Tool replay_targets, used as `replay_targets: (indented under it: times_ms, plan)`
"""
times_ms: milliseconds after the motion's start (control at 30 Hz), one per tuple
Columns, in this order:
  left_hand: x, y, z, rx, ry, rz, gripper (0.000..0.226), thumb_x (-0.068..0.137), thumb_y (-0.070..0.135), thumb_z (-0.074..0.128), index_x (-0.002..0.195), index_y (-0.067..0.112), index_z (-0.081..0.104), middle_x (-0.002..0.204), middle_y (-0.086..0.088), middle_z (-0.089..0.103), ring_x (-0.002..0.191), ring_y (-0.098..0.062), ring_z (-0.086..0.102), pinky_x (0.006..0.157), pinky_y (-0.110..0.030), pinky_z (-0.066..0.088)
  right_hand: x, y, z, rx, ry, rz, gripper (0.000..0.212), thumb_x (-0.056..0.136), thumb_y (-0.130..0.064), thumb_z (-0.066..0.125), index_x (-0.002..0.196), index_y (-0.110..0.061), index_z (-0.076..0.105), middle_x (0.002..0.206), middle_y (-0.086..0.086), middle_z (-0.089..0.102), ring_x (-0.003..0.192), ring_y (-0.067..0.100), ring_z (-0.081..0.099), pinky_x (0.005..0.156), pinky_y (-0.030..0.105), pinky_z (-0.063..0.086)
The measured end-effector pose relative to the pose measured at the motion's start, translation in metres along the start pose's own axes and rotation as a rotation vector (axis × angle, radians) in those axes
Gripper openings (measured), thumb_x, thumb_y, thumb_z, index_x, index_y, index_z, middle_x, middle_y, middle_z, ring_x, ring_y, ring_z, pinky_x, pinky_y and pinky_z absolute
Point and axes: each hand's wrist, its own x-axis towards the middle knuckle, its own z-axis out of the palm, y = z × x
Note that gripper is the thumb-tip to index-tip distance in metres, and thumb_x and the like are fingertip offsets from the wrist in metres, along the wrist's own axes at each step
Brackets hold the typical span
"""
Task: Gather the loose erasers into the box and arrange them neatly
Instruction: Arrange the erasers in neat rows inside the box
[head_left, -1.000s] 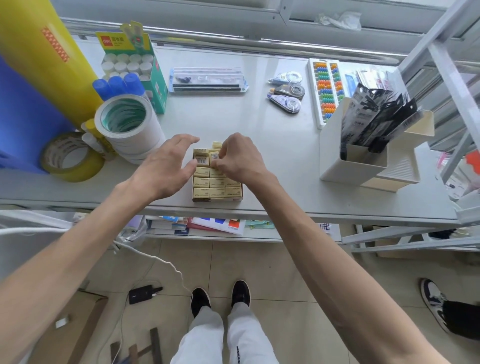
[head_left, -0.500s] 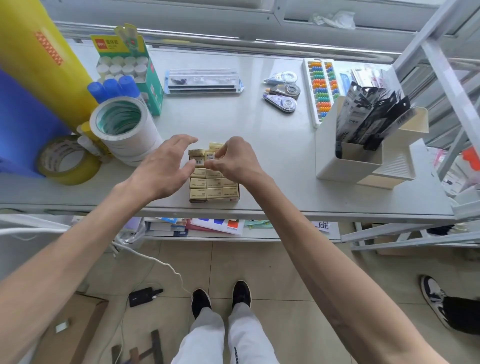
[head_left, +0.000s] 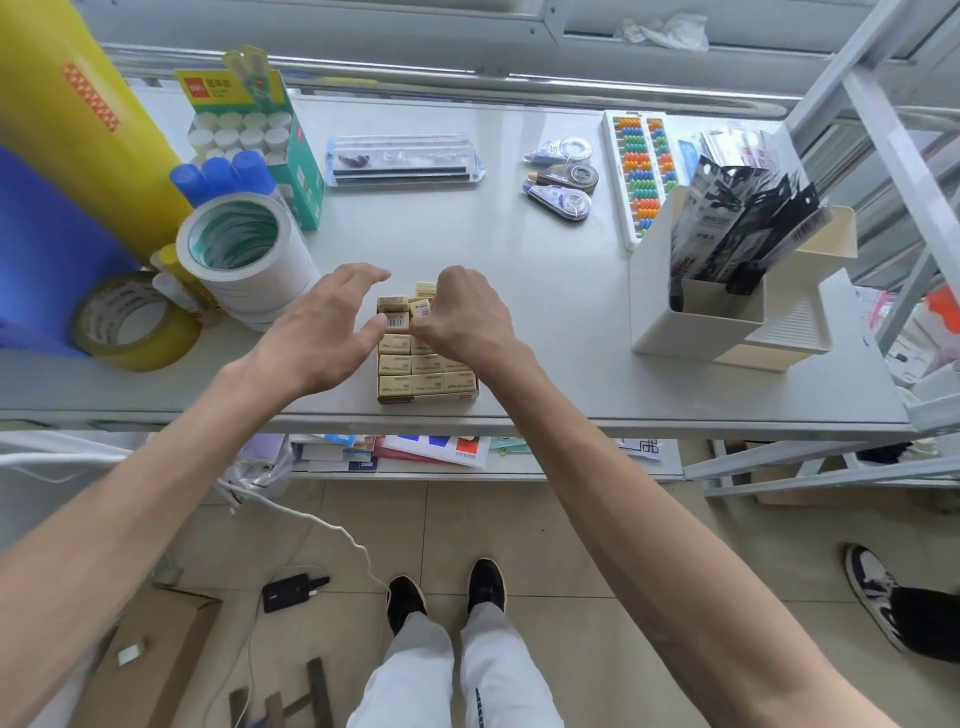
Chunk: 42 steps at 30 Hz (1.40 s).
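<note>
My right hand (head_left: 462, 319) is curled over the far end of the small cream cardboard box (head_left: 428, 399), which sits at the near edge of the pale grey counter (head_left: 545, 322). Its fingers pinch one tilted cream paper-sleeved eraser (head_left: 421, 308) there. My left hand (head_left: 322, 332) hovers at the box's left side, fingers spread wide and holding nothing, thumb just beside a barcode-up eraser (head_left: 396, 323), while the near rows of erasers (head_left: 426, 383) lie flat and packed inside the box.

bare forearms, white trousers (head_left: 457, 670), black shoes (head_left: 447, 592)
</note>
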Motion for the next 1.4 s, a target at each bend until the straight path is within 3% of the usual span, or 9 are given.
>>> replay_targets:
  times_ms: [167,333,500,633,733,833,933,1067,1400]
  plan:
    - [-0.001,-0.002,-0.003,-0.009,0.005,-0.008,0.051,0.098,0.028,0.051,0.146,0.023,0.035,0.152,0.004,0.035,0.137,-0.016,0.036,0.109,-0.039,0.031,-0.004,-0.002,0.005,-0.036,-0.016,-0.031,0.036,0.084,-0.027,0.067,0.066,-0.017,0.038,0.095,0.008,0.045,0.072,0.028,0.051,0.062,0.032,0.038]
    - [-0.002,-0.005,-0.002,-0.014,0.007,-0.017,0.050,0.097,0.028,0.051,0.145,0.024,0.036,0.152,0.005,0.035,0.137,-0.016,0.036,0.109,-0.041,0.033,0.002,-0.002,0.006,0.015,0.011,0.018,0.035,0.082,-0.015,0.064,0.061,-0.018,0.037,0.081,0.006,0.049,0.066,0.027,0.047,0.050,0.029,0.027]
    - [-0.003,-0.006,0.001,-0.014,-0.001,-0.014,0.051,0.097,0.028,0.051,0.145,0.022,0.036,0.152,0.003,0.036,0.138,-0.019,0.036,0.110,-0.042,0.032,-0.004,-0.001,0.000,0.057,0.043,0.018,0.034,0.078,-0.009,0.058,0.055,-0.014,0.035,0.057,0.003,0.036,0.053,0.025,0.033,0.044,0.029,0.024]
    - [-0.001,-0.007,0.003,-0.013,-0.004,-0.010,0.050,0.097,0.029,0.051,0.145,0.023,0.036,0.152,0.002,0.037,0.138,-0.020,0.037,0.111,-0.044,0.033,-0.009,0.004,-0.003,0.244,0.104,-0.054,0.029,0.084,-0.021,0.066,0.071,0.005,0.069,0.068,0.017,0.068,0.063,0.037,0.060,0.056,0.043,0.054]
    - [-0.001,-0.008,0.004,-0.006,-0.007,-0.009,0.050,0.097,0.030,0.051,0.145,0.022,0.036,0.152,0.001,0.037,0.138,-0.021,0.037,0.111,-0.045,0.033,-0.010,0.007,-0.013,0.420,0.123,-0.070,0.025,0.089,-0.022,0.066,0.086,0.002,0.074,0.084,0.014,0.075,0.076,0.028,0.070,0.073,0.043,0.059]
    - [0.000,-0.010,0.005,-0.021,0.000,-0.004,0.050,0.097,0.030,0.051,0.144,0.023,0.037,0.152,0.002,0.037,0.137,-0.020,0.036,0.111,-0.044,0.033,-0.007,0.012,-0.022,0.441,0.125,-0.049,0.021,0.092,-0.019,0.059,0.091,-0.004,0.074,0.078,0.005,0.069,0.067,0.017,0.062,0.060,0.027,0.052]
    - [-0.001,-0.012,0.005,-0.024,0.000,-0.003,0.049,0.097,0.030,0.051,0.144,0.023,0.037,0.151,0.003,0.038,0.137,-0.019,0.036,0.112,-0.043,0.031,-0.003,0.018,-0.024,0.400,0.082,-0.048,0.029,0.092,-0.018,0.051,0.080,0.001,0.069,0.067,0.006,0.060,0.057,0.016,0.051,0.054,0.026,0.041]
    - [-0.001,-0.011,0.007,-0.015,0.002,0.007,0.049,0.097,0.028,0.051,0.144,0.022,0.038,0.151,0.002,0.039,0.137,-0.019,0.037,0.113,-0.041,0.030,-0.001,0.024,-0.025,0.520,-0.014,-0.046,0.020,0.099,-0.023,0.055,0.100,-0.005,0.065,0.078,0.007,0.071,0.052,0.005,0.058,0.049,0.014,0.044]
    - [0.000,-0.016,0.007,-0.034,-0.009,0.010,0.050,0.097,0.029,0.052,0.145,0.021,0.037,0.151,0.001,0.038,0.138,-0.019,0.036,0.114,-0.040,0.029,0.005,0.030,-0.022,0.455,0.009,-0.111,0.019,0.098,-0.021,0.056,0.095,-0.009,0.070,0.082,0.003,0.077,0.062,0.008,0.056,0.055,0.019,0.042]
